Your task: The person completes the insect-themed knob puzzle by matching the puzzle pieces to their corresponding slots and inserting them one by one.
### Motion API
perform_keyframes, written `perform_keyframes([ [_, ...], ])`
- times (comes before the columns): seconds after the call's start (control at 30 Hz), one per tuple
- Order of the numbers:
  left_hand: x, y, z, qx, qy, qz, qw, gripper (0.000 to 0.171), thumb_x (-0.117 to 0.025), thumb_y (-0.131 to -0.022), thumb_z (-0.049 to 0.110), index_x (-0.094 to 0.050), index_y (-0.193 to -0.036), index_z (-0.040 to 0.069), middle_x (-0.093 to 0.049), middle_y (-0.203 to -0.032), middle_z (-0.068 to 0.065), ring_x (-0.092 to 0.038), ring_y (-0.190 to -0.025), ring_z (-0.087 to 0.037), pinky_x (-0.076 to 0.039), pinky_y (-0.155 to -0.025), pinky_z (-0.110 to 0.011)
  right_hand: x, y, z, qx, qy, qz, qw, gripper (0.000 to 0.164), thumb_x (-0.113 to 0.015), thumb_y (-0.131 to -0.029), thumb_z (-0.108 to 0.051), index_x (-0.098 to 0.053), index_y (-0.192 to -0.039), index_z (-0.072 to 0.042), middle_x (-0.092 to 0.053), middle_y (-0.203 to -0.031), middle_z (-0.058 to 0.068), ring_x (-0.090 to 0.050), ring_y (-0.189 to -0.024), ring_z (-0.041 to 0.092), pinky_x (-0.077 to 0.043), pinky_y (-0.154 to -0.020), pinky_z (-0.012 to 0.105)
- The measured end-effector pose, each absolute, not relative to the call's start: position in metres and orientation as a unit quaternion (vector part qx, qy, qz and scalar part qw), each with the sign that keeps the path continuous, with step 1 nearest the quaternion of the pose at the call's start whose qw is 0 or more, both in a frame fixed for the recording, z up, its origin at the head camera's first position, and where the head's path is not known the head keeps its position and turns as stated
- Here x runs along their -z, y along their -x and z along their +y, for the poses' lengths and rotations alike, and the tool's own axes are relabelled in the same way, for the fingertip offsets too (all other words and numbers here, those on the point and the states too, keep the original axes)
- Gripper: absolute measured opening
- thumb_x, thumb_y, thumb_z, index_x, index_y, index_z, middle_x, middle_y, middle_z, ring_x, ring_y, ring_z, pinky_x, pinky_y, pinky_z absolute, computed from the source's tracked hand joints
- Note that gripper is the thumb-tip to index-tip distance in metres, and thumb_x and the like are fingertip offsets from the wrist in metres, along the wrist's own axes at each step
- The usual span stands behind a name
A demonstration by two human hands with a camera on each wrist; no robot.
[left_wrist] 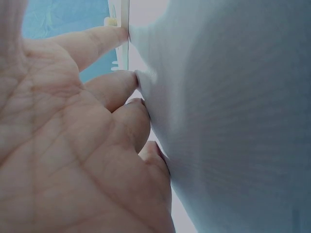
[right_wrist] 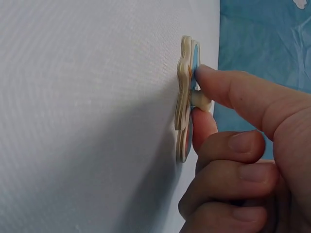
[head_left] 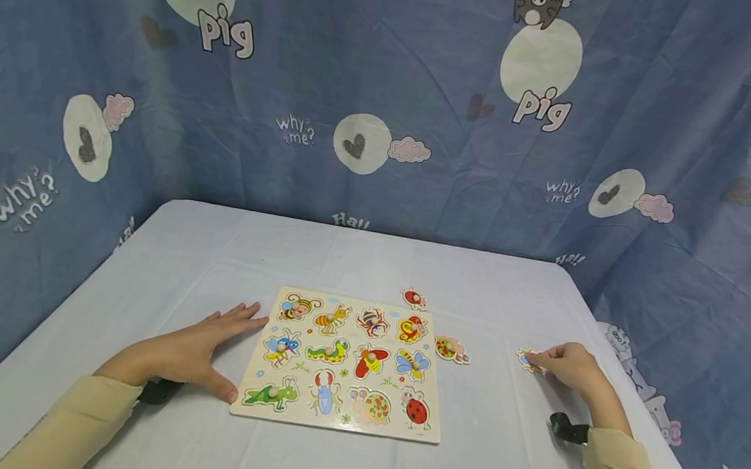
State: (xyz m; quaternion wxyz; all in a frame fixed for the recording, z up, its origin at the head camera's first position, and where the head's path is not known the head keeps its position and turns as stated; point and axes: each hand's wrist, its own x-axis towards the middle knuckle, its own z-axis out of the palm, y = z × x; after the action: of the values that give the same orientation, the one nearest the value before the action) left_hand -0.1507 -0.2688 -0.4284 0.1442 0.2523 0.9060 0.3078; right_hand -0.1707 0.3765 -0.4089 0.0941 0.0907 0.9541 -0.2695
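Note:
A wooden peg puzzle board [head_left: 299, 416] with insect pictures lies on the table. Most pictures carry a small knob; the blue beetle, snail and lower-right ladybug shapes show none. My left hand [head_left: 194, 345] spreads along the board's left side, thumb at the near left corner and a fingertip at the left edge. Off to the right, my right hand [head_left: 569, 365] pinches the knob [right_wrist: 200, 100] of a blue puzzle piece [head_left: 526, 358] between thumb and index finger. Its remaining fingers are curled. In the right wrist view the piece stands close to the white cloth; whether it touches cannot be told.
A loose ladybug piece [head_left: 414, 299] lies beyond the board's far right corner. Beside the right edge is a loose snail piece [head_left: 451, 349]. White cloth covers the table [head_left: 493, 425], and a blue printed curtain [head_left: 384, 72] hangs around its back and sides.

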Motion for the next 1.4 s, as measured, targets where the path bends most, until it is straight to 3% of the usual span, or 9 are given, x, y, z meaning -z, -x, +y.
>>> perform_keyframes([
  [0.57, 0.429, 0.151, -0.269, -0.309, -0.251, 0.905, 0.148, 0.125, -0.1, -0.064, 0.052, -0.039, -0.167, 0.015, -0.015, -0.179, -0.024, -0.007, -0.164, -0.056, -0.005, -0.127, -0.08, 0.405, 0.185, 0.353, 0.279, -0.052, 0.955, 0.086, 0.033, -0.078, -0.096, -0.033, -0.076, -0.097, 0.001, -0.065, -0.085, 0.001, -0.052, -0.081, 0.017, -0.043, -0.07, 0.03],
  [0.9, 0.429, 0.15, -0.269, -0.308, -0.252, 0.906, 0.145, 0.125, -0.1, -0.063, 0.053, -0.04, -0.166, 0.015, -0.016, -0.179, -0.024, -0.008, -0.164, -0.055, -0.006, -0.127, -0.08, 0.41, 0.191, 0.346, 0.297, -0.026, 0.949, 0.104, 0.03, -0.078, -0.096, -0.028, -0.074, -0.099, 0.001, -0.062, -0.076, -0.004, -0.049, -0.077, 0.015, -0.04, -0.067, 0.028],
  [1.4, 0.425, 0.15, -0.268, -0.309, -0.248, 0.906, 0.152, 0.125, -0.1, -0.064, 0.052, -0.039, -0.167, 0.015, -0.015, -0.18, -0.024, -0.006, -0.164, -0.055, -0.005, -0.128, -0.08, 0.414, 0.185, 0.348, 0.348, -0.006, 0.929, 0.126, 0.033, -0.074, -0.101, -0.025, -0.07, -0.114, 0.005, -0.068, -0.08, -0.005, -0.053, -0.074, 0.01, -0.045, -0.065, 0.024],
])
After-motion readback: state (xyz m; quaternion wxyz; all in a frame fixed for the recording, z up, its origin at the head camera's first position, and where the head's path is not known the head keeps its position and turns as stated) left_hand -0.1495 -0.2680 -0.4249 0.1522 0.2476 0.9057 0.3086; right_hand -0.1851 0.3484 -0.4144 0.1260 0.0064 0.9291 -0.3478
